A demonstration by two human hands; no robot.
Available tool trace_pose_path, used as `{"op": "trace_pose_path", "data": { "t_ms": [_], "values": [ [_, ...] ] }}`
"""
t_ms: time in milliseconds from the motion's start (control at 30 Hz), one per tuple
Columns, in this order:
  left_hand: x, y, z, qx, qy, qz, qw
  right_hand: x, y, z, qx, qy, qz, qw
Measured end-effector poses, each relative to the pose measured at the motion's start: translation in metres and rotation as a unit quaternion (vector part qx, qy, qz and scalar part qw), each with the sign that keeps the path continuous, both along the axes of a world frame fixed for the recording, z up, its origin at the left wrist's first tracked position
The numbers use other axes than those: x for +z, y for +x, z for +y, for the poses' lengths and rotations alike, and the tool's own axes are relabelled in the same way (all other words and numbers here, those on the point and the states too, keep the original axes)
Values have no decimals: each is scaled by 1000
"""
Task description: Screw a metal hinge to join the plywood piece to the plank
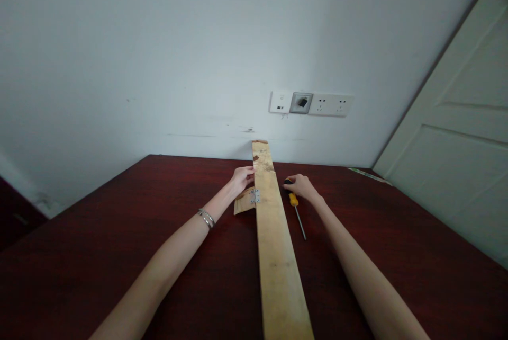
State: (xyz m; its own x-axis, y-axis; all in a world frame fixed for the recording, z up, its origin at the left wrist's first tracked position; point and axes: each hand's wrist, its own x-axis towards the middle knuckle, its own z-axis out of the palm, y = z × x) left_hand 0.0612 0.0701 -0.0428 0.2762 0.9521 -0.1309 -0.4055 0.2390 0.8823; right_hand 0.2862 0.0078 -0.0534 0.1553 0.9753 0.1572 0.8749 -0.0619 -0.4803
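A long pale wooden plank (278, 255) lies lengthwise on the dark red table (119, 255), its far end touching the wall. A small metal hinge (255, 195) joins it to a short wooden piece (243, 202) on its left side. My left hand (242, 177), with bracelets on the wrist, rests against the plank's left edge just above the hinge, fingers curled on the wood. My right hand (301, 186) lies on the table to the right of the plank, fingers closed around the top of a yellow-handled screwdriver (297, 212) that lies on the table.
A white wall stands right behind the table, with a row of sockets and a switch (311, 103) above the plank's far end. A white door (460, 133) is at the right. A thin strip (367, 173) lies at the table's far right corner.
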Motion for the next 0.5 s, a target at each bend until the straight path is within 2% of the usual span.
{"op": "trace_pose_path", "data": {
  "t_ms": [500],
  "values": [
    [-2, 0, 1, 0, 6, 5, 1000, -3, -2, 1, -2, -20, -23, 1000]
  ]
}}
